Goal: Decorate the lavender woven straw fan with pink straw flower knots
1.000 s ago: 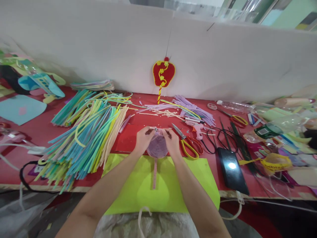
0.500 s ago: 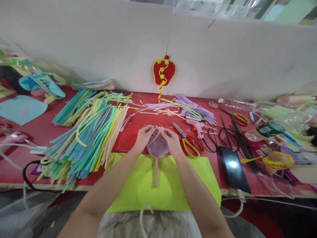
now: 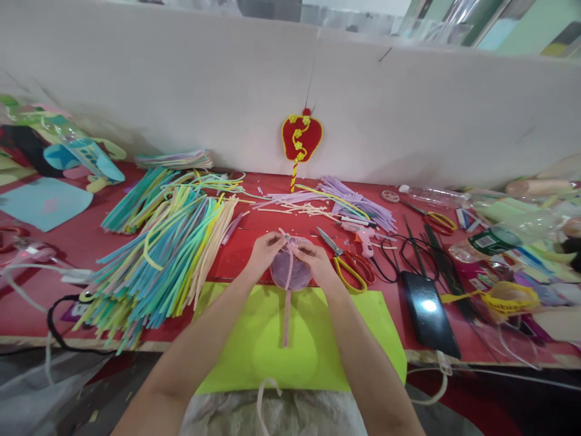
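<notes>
My left hand [image 3: 267, 251] and my right hand [image 3: 311, 254] meet at the top of a round purple fan [image 3: 297, 275] made of fuzzy pipe cleaners. Both hands pinch a pink pipe cleaner [image 3: 289, 269] there, one end of which hangs down over the disc. The fan's pink handle [image 3: 286, 327] points toward me over a lime-green sheet [image 3: 240, 357]. To the right of my right hand lie scissors [image 3: 345, 260] with yellow and red handles, blades apart. Behind the hands, a red fan [image 3: 302, 140] with yellow flowers leans upright against the wall.
A big heap of pastel pipe cleaners [image 3: 167, 260] covers the left side of the red table [image 3: 27, 315]. Purple pipe cleaners [image 3: 358, 203] and a glue gun [image 3: 364, 237] lie at the right, near a black phone [image 3: 429, 312], cables and a plastic bottle [image 3: 490, 239].
The pink pipe cleaner's loose end now hangs straight down across the disc, where it slanted to the left before. Both hands remain at the fan's top. The view has tilted slightly.
</notes>
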Demonstrator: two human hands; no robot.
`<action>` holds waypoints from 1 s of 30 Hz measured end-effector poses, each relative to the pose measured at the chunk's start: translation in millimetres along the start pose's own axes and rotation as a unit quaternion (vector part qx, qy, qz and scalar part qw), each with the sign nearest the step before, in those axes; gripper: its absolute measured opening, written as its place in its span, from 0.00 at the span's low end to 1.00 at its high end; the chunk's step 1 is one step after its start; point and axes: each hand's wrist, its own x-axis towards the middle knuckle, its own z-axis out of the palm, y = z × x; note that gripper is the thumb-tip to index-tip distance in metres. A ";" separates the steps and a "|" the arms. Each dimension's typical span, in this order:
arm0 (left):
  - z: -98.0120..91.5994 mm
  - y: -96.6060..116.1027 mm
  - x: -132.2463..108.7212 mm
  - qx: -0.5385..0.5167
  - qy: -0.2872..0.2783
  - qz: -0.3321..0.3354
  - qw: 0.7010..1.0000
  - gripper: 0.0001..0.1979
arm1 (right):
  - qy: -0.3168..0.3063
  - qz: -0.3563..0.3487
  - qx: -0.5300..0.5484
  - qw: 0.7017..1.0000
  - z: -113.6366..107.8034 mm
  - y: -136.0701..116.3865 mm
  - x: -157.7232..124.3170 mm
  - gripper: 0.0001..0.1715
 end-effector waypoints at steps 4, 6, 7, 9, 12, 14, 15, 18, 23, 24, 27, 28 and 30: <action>-0.5 -0.2 -2.0 0.039 0.007 0.029 0.999 0.08 | -0.009 -0.006 -0.028 1.000 -0.2 -2.7 0.5 0.11; 0.4 0.7 -4.4 0.062 0.015 0.048 0.997 0.07 | -0.010 -0.011 -0.047 0.999 0.6 -2.8 0.5 0.09; 1.0 1.4 -5.6 0.076 0.020 0.061 0.995 0.07 | -0.008 -0.013 -0.059 0.998 1.1 -2.5 0.5 0.09; 1.9 2.4 -7.0 0.100 0.031 0.081 0.991 0.06 | 0.002 -0.020 -0.092 0.996 1.9 -1.3 0.5 0.09; 1.5 1.7 -5.5 0.104 0.026 0.064 0.992 0.08 | 0.036 -0.036 -0.131 0.990 3.2 1.9 0.5 0.10; 0.0 0.0 -4.0 0.106 0.009 0.036 0.994 0.10 | 0.059 -0.050 -0.140 0.987 4.6 4.0 0.4 0.12; -0.8 -1.0 -3.8 0.113 0.004 0.030 0.993 0.10 | 0.067 -0.057 -0.140 0.986 5.5 4.7 0.2 0.12; -2.6 -2.5 -7.1 0.139 0.002 0.042 0.989 0.09 | 0.078 -0.072 -0.138 0.985 9.1 5.3 -1.2 0.12; -2.6 -1.7 -17.4 0.162 0.002 0.070 0.984 0.06 | 0.083 -0.075 -0.146 0.983 13.1 8.0 -5.1 0.14; -2.1 -1.8 -18.6 0.162 0.001 0.074 0.984 0.06 | 0.087 -0.077 -0.146 0.982 13.0 9.8 -5.5 0.15; 0.7 -4.4 -19.5 0.162 -0.009 0.097 0.982 0.07 | 0.097 -0.083 -0.138 0.982 11.7 16.2 -5.6 0.15; 2.2 -6.0 -19.3 0.166 -0.009 0.106 0.980 0.06 | 0.101 -0.084 -0.134 0.982 11.2 17.9 -5.6 0.16; 6.0 -10.2 -19.2 0.179 -0.001 0.120 0.976 0.06 | 0.111 -0.087 -0.131 0.981 10.3 19.8 -5.8 0.16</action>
